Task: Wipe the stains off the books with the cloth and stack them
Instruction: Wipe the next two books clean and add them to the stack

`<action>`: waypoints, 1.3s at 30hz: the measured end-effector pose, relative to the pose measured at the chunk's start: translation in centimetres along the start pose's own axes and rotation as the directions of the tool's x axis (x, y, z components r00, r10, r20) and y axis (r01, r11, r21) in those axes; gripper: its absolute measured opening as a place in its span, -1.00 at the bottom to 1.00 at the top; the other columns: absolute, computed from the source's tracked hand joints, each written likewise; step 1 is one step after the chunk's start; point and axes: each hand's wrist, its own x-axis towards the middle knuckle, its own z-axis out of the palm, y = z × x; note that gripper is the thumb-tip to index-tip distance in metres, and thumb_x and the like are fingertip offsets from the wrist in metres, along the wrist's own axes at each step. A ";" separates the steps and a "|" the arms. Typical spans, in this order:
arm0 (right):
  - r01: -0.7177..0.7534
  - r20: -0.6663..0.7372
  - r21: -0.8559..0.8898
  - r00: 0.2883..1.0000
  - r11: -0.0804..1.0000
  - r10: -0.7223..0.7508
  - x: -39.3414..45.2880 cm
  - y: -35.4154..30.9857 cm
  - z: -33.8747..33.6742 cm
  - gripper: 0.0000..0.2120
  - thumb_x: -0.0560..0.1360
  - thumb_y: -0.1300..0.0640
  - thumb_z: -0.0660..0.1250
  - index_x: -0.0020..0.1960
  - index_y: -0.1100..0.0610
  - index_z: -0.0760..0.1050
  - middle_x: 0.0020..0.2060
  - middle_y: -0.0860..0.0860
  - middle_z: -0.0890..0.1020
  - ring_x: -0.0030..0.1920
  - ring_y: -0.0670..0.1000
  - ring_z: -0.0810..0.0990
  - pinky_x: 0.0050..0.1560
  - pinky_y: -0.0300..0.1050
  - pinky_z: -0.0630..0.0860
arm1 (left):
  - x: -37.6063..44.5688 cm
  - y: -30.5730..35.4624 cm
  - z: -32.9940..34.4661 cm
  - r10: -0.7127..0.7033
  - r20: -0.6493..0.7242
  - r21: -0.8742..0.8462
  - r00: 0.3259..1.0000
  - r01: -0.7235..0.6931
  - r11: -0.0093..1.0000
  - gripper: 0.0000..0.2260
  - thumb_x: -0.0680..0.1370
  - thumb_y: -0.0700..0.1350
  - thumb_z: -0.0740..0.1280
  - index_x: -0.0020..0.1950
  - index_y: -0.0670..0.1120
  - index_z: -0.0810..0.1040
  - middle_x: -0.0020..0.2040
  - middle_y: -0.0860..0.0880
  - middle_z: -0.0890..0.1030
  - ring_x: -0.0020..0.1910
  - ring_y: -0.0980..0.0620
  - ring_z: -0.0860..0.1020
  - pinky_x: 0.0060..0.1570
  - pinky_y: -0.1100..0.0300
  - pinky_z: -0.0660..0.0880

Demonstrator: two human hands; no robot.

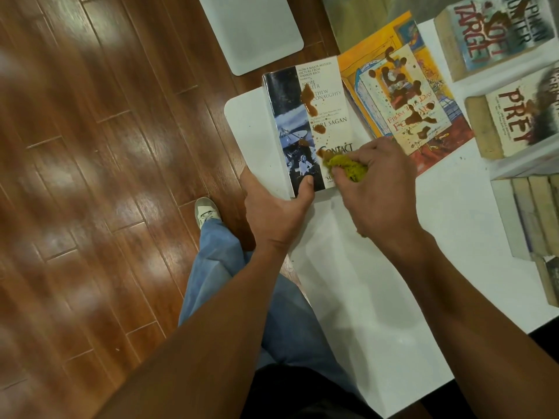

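left hand (276,211): grips near corner of Contact book (314,128), thumb on front cover, fingers curled under the book, hidden
right hand (382,189): fingers curled tight round bunched yellow cloth (348,167), pressing it onto cover by the title word
Contact book: lies at near left corner of white table (378,297), overhanging the table edge a bit, spine side to the left; brown stains (308,99) run down the cover from actor names to title
cloth: yellow-green, crumpled, mostly inside the right hand, touching the cover
orange picture book (405,98): flat on table just right of Contact book, touching or slightly overlapped, can't tell; heavy dark brown blotches on it
Soft Target book (496,31): far right top, thick paperback, stained
Prey book (514,122): below Soft Target, right of picture book, stained dark on right side
book row (535,213): several books at right edge, page edges showing, covers not visible
floor (90,146): reddish wood planks
grey mat (251,28): on floor beyond the table
person: blue jeans (236,261), pale shoe (207,211) on floor left of table
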 end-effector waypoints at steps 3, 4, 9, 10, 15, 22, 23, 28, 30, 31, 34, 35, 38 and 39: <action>0.024 0.053 -0.022 0.998 0.999 -0.023 -0.1 0.1 -0.1 -0.70 0.50 0.08 0.47 0.17 0.22 0.65 0.04 0.08 0.58 0.02 -0.06 0.46 -0.03 -0.26 0.34 | -0.1 0.0 0.0 0.004 -0.002 0.034 1.000 -0.004 0.999 -0.33 0.31 0.27 0.44 0.27 -0.02 0.31 -0.02 0.34 0.46 -0.03 0.55 0.47 -0.11 0.62 0.36; 0.011 0.037 -0.027 0.999 1.000 -0.010 0.4 0.2 -0.2 -0.69 0.50 0.07 0.47 0.17 0.21 0.65 0.04 0.08 0.59 0.02 -0.04 0.48 -0.03 -0.24 0.36 | 0.0 0.0 0.0 0.003 0.004 0.038 1.000 -0.003 0.999 -0.34 0.30 0.28 0.43 0.25 0.00 0.29 -0.02 0.33 0.47 -0.04 0.54 0.47 -0.12 0.61 0.36; 0.033 0.081 -0.061 0.996 0.998 -0.028 0.5 0.0 -0.2 -0.67 0.51 0.06 0.46 0.22 0.19 0.63 0.08 0.08 0.57 0.09 -0.01 0.48 0.01 -0.20 0.38 | -0.1 -0.1 0.0 -0.004 -0.002 0.071 1.000 0.004 0.997 -0.37 0.30 0.29 0.42 0.23 0.07 0.25 -0.04 0.34 0.48 -0.06 0.51 0.49 -0.07 0.51 0.39; 0.033 0.090 -0.055 0.996 0.998 -0.028 0.6 0.1 -0.2 -0.67 0.51 0.06 0.46 0.21 0.19 0.63 0.07 0.08 0.57 0.08 0.00 0.49 0.02 -0.17 0.42 | 0.0 -0.2 0.0 -0.003 0.000 0.075 1.000 0.003 0.997 -0.36 0.30 0.29 0.43 0.23 0.08 0.25 -0.03 0.35 0.48 -0.06 0.51 0.49 -0.05 0.49 0.39; -0.002 0.026 -0.069 1.000 0.998 0.004 1.9 0.0 -0.4 -0.68 0.51 0.04 0.46 0.18 0.19 0.65 0.06 0.12 0.60 0.07 0.06 0.53 -0.01 -0.10 0.48 | 0.1 -0.3 -0.1 0.001 0.014 0.074 1.000 -0.002 0.997 -0.36 0.30 0.28 0.42 0.22 0.09 0.22 -0.01 0.32 0.48 -0.04 0.45 0.51 -0.02 0.45 0.43; -0.019 0.036 -0.047 0.999 0.999 0.020 2.1 0.1 -0.9 -0.67 0.50 0.02 0.46 0.18 0.18 0.65 0.04 0.08 0.60 -0.02 -0.07 0.45 -0.07 -0.19 0.39 | 0.1 -0.2 -0.1 -0.001 0.025 0.058 1.000 -0.001 0.998 -0.32 0.29 0.30 0.42 0.26 0.05 0.24 0.02 0.33 0.46 -0.01 0.50 0.48 -0.07 0.60 0.37; -0.001 0.060 -0.060 0.998 0.998 0.004 1.9 0.0 -0.8 -0.65 0.50 0.02 0.46 0.21 0.18 0.64 0.07 0.08 0.60 -0.01 -0.10 0.42 -0.06 -0.20 0.37 | 0.1 -0.2 -0.2 0.000 0.023 0.061 1.000 -0.002 0.998 -0.32 0.29 0.30 0.42 0.27 0.05 0.23 0.02 0.33 0.46 -0.01 0.50 0.48 -0.07 0.60 0.37; -0.012 0.068 -0.063 0.998 0.998 0.016 2.1 -0.1 -0.9 -0.65 0.51 0.01 0.46 0.21 0.18 0.64 0.08 0.09 0.61 -0.01 -0.09 0.43 -0.08 -0.20 0.35 | 0.2 -0.3 -0.1 -0.002 0.035 0.059 0.999 -0.001 0.998 -0.31 0.30 0.30 0.43 0.27 0.06 0.23 0.03 0.33 0.46 0.00 0.51 0.48 -0.05 0.56 0.38; 0.006 0.082 -0.075 0.997 0.997 0.001 1.9 -0.4 -0.7 -0.65 0.51 0.01 0.46 0.21 0.17 0.64 0.08 0.08 0.60 0.00 -0.08 0.44 -0.08 -0.18 0.35 | 0.1 -0.4 -0.1 -0.008 0.031 0.058 0.999 0.006 0.998 -0.29 0.30 0.30 0.43 0.30 0.02 0.25 0.03 0.32 0.46 0.00 0.49 0.48 -0.07 0.58 0.38; 0.029 0.121 -0.083 0.992 0.996 -0.019 1.6 -0.6 -0.6 -0.66 0.51 0.01 0.46 0.22 0.16 0.64 0.08 0.07 0.59 0.00 -0.09 0.43 -0.08 -0.20 0.33 | 0.0 -0.3 -0.1 -0.006 0.029 0.060 1.000 0.004 0.998 -0.28 0.30 0.30 0.42 0.30 0.01 0.26 0.03 0.32 0.46 0.00 0.48 0.48 -0.07 0.58 0.38; 0.043 0.146 -0.063 0.989 0.997 -0.033 1.8 -0.7 -0.7 -0.67 0.50 0.02 0.47 0.20 0.16 0.64 0.07 0.07 0.61 -0.03 -0.10 0.42 -0.11 -0.25 0.31 | 0.1 -0.3 0.0 -0.005 0.041 0.057 0.999 0.002 0.998 -0.32 0.29 0.31 0.41 0.25 0.07 0.22 0.01 0.33 0.45 -0.02 0.49 0.48 -0.08 0.57 0.37; 0.027 0.112 -0.043 0.993 0.999 -0.022 2.2 -0.7 -0.8 -0.66 0.50 0.02 0.47 0.20 0.17 0.65 0.07 0.08 0.61 -0.03 -0.10 0.42 -0.14 -0.28 0.31 | 0.1 -0.3 -0.1 -0.003 0.044 0.052 0.999 0.001 0.999 -0.32 0.29 0.31 0.41 0.26 0.06 0.22 0.01 0.33 0.46 -0.02 0.49 0.48 -0.07 0.56 0.37; 0.041 0.125 -0.057 0.992 0.998 -0.034 2.2 -0.9 -0.6 -0.63 0.51 0.01 0.47 0.24 0.17 0.62 0.11 0.07 0.59 0.01 -0.11 0.39 -0.08 -0.27 0.31 | 0.0 -0.4 -0.1 -0.001 0.038 0.058 0.999 -0.002 0.998 -0.30 0.31 0.29 0.43 0.29 0.02 0.25 0.04 0.32 0.45 0.01 0.39 0.51 -0.03 0.51 0.41; 0.063 0.156 -0.076 0.986 0.995 -0.051 2.0 -1.0 -0.5 -0.63 0.51 0.01 0.47 0.25 0.15 0.62 0.11 0.06 0.59 0.02 -0.11 0.37 -0.05 -0.25 0.29 | 0.0 -0.4 -0.1 0.002 0.035 0.061 0.999 -0.005 0.998 -0.31 0.31 0.29 0.44 0.29 0.03 0.25 0.05 0.31 0.45 0.02 0.36 0.51 -0.01 0.46 0.44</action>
